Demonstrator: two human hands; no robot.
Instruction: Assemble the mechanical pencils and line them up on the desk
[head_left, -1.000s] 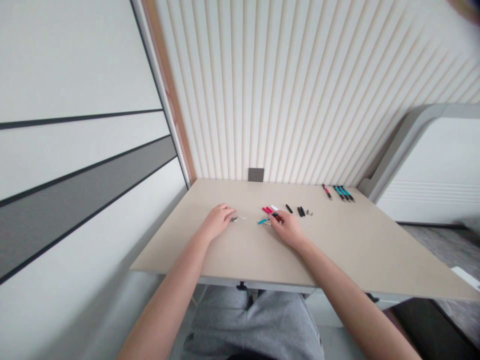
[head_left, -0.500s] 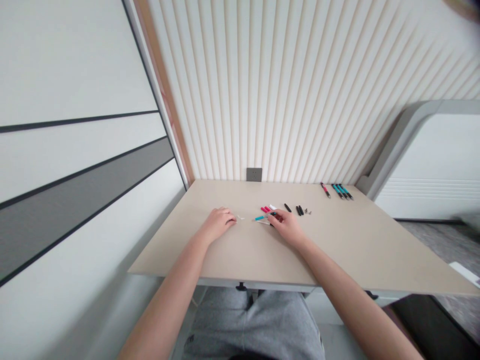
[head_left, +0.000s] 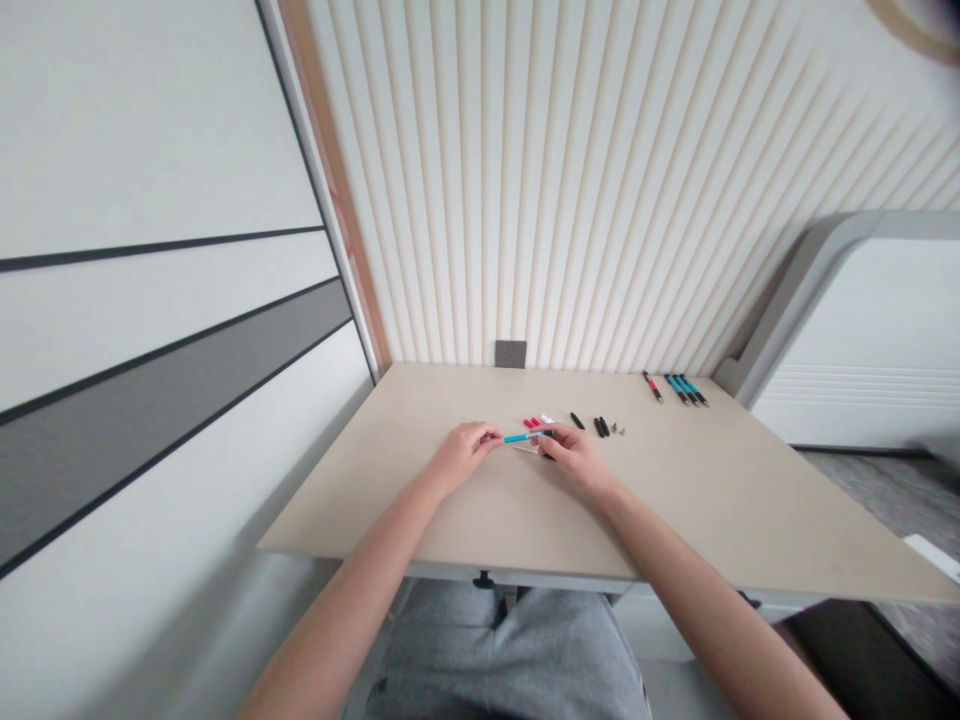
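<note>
My right hand (head_left: pixel 571 456) grips a pen part with a bright blue barrel (head_left: pixel 517 438), its blue end pointing left. My left hand (head_left: pixel 469 452) is pinched at that end, its fingertips meeting or almost meeting the barrel; whatever sits between them is too small to make out. Under my right hand lies a thin white refill-like stick (head_left: pixel 526 450), partly hidden. Just beyond the hands are pink barrels (head_left: pixel 531 423) and a white piece (head_left: pixel 547 419).
Black pen parts (head_left: pixel 601 427) and small metal tips (head_left: pixel 616 429) lie right of my hands. At the far right of the table (head_left: pixel 750 500) are a red-and-black pen (head_left: pixel 652 387) and several blue-and-black pens (head_left: pixel 686 390). A wall socket (head_left: pixel 510 354) sits behind the table.
My left hand has moved right from the tabletop to the blue barrel's end, its fingers now pinched. The small white bits beside it no longer show. The right hand stays nearly in place.
</note>
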